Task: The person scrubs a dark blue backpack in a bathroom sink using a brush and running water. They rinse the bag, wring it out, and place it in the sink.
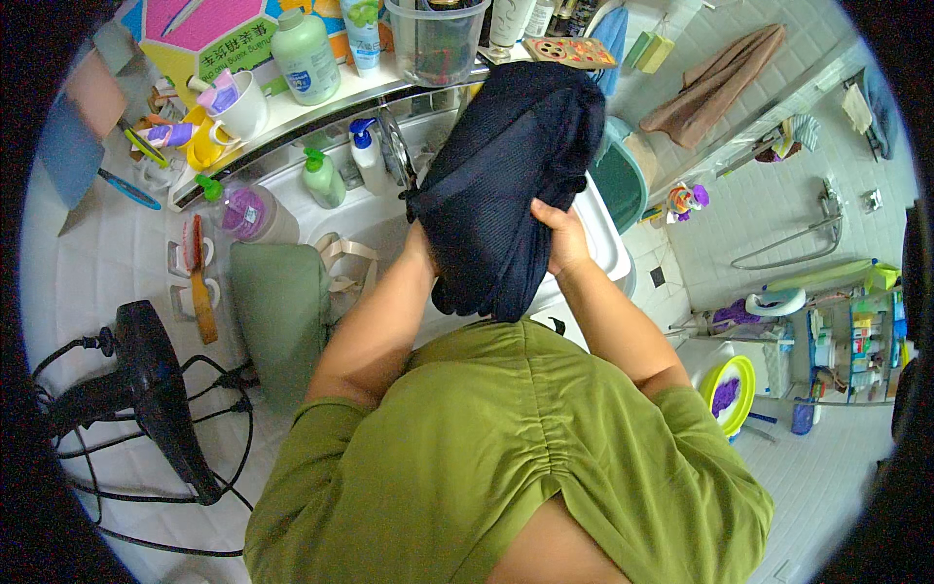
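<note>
A dark navy garment [516,175] of mesh-like cloth hangs bunched and folded in front of me, above the white sink [389,229]. Its exact kind cannot be made out. My right hand [564,237] grips its right edge, thumb on the near face and the other fingers behind the cloth. At the lower left edge, my left hand [420,251] holds it too, though most of those fingers are hidden by the fabric. Just left of the garment stands the metal faucet [397,146], partly covered by it.
A white pump bottle [368,156], a green-capped bottle [322,178] and a purple-liquid bottle [248,209] line the sink's far left. Above runs a crowded shelf [272,115]. A hair dryer [146,389] with looping cords hangs left, beside a green bag [280,311]. A teal bucket [620,175] stands right.
</note>
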